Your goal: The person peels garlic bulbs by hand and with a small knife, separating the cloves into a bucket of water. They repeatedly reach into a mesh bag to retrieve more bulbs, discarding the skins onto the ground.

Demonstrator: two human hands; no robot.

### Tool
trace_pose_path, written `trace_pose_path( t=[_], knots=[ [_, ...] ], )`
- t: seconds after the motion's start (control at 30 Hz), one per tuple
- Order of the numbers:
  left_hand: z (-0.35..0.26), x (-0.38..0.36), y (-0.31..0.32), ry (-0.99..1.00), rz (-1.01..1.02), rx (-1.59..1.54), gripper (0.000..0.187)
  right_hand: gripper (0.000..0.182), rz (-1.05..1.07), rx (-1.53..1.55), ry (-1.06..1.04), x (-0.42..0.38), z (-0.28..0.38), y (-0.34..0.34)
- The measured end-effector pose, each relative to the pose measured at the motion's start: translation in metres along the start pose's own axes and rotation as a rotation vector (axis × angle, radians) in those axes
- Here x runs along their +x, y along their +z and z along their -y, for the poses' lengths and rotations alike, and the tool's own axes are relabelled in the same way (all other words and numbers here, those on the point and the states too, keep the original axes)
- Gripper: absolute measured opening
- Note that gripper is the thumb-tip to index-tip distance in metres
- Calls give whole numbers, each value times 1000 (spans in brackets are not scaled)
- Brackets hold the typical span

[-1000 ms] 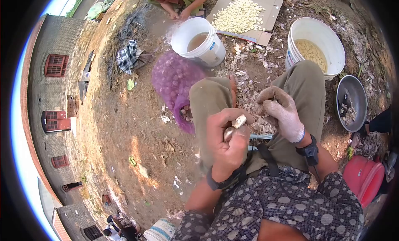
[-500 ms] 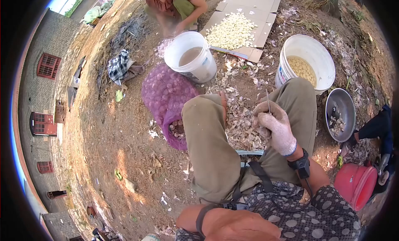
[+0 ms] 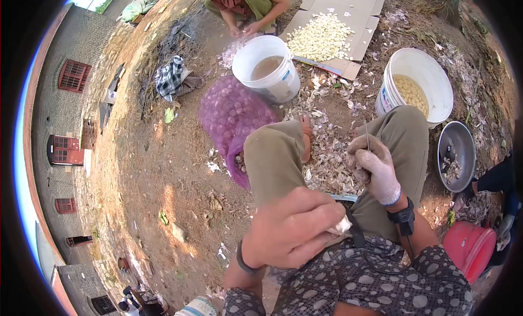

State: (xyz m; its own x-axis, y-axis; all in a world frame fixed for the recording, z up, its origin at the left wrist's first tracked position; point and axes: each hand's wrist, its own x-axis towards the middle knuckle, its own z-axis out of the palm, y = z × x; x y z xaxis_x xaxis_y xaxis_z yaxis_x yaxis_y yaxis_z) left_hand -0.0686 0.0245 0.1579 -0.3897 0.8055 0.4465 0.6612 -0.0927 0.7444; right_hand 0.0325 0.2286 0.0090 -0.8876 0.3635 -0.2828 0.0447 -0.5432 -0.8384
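My left hand (image 3: pixel 297 227) is bare and a little blurred, low in front of my lap, its fingers closed on a whitish garlic bulb (image 3: pixel 341 225). My right hand (image 3: pixel 373 166), in a dirty white glove, is closed round a thin blade (image 3: pixel 366 135) that points up, above my right thigh. Garlic skins (image 3: pixel 332 152) cover the ground between my knees. A purple net sack (image 3: pixel 231 117) of garlic bulbs lies beyond my left knee.
White buckets stand ahead, one with cloudy water (image 3: pixel 272 87), one with peeled cloves (image 3: pixel 385 93). Peeled cloves (image 3: pixel 321 38) lie on cardboard (image 3: pixel 357 41). A co-worker (image 3: pixel 250 5) crouches behind. At right are a metal bowl (image 3: pixel 463 152) and a red bucket (image 3: pixel 463 245).
My left hand has come into view from below, with the garlic bulb in its fingers. The whole view has shifted, so the scene sits further right. My right hand still holds the blade.
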Motion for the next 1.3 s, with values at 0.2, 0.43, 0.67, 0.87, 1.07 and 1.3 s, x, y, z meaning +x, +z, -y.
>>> trace_pose_path(
  t=[0.2,0.43,0.67,0.87,1.07,1.3],
  knots=[
    [185,67,-54,-418,-459,182,47,23,28,-116,65,-3,9,5],
    [174,22,-22,-839,-512,-738,45,23,-33,-144,40,11,16,5],
    [143,-70,76,-593,-691,-1285,47,25,45,-182,114,3,1,7],
    [112,-74,109,-402,-645,-931,49,21,183,-331,80,-8,-9,29],
    [99,-84,129,-303,-591,-675,44,29,159,-426,-33,-32,-26,45],
    [80,-86,131,-381,-570,-808,38,34,17,-330,-222,-50,-42,53]
  ],
)
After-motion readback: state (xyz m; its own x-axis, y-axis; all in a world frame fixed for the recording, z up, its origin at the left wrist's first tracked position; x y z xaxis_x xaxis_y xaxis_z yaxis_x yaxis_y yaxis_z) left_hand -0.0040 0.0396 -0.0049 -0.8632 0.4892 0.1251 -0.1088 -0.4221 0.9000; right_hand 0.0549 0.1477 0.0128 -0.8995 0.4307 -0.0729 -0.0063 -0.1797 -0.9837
